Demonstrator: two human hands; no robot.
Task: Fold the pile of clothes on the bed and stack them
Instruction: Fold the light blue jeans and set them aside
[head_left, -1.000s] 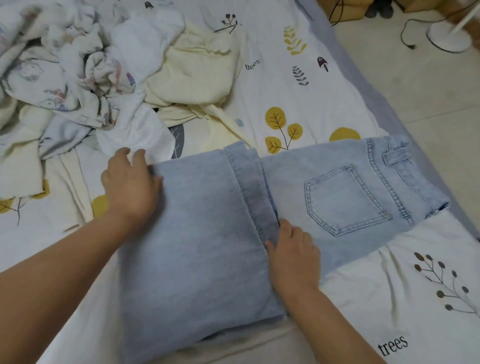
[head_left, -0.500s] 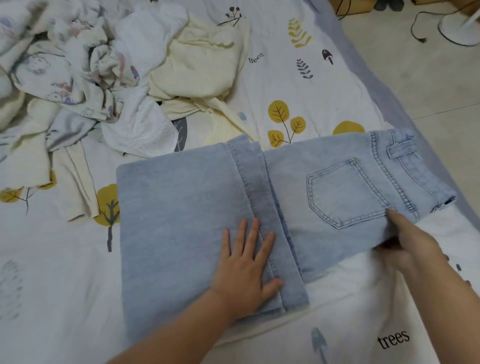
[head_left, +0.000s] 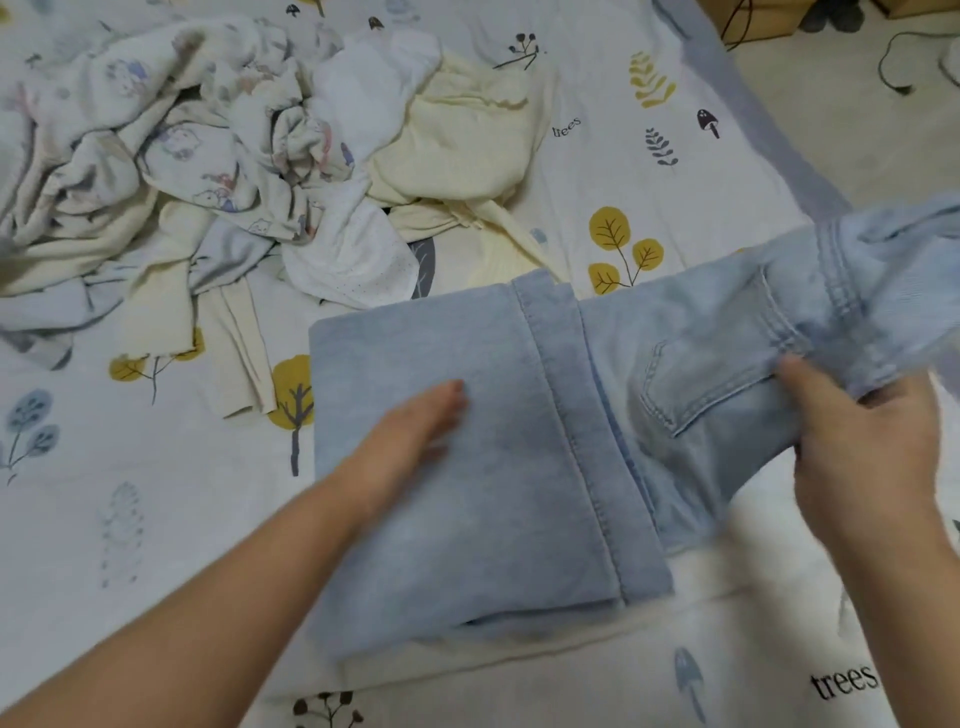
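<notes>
Head view, looking down on the bed (head_left: 545, 686), covered with a white sheet printed with leaves, mushrooms and the word "trees".

Jeans (head_left: 467, 441): light blue denim, lying on the bed in the centre and right of the frame. The leg part is folded over into a flat rectangle, with the hem band running down its right edge. The waist part extends to the right, back pocket (head_left: 696, 384) facing up.

Left hand (head_left: 415, 436): fingers straight and together, lying flat on the folded leg section, palm down. Grip not closed on anything; it presses the denim against the bed.

Right hand (head_left: 857, 447): fingers curled around the waist end of the jeans, thumb on top near the pocket's right edge. Grip holds the denim. The waist end is raised off the bed and bunched above the hand; this part is blurred, so the waistband detail cannot be read clearly.

Pile (head_left: 208, 166): unfolded clothes at upper left of the bed, well apart from both hands. It includes printed cream fabric, a white dotted piece and a pale yellow garment (head_left: 457, 150) at its right side. A strip of the yellow garment reaches down to the top edge of the jeans.

Floor (head_left: 857, 104): beige, at upper right beyond the bed's grey edge, with a dark cable (head_left: 893, 67) lying on it.
</notes>
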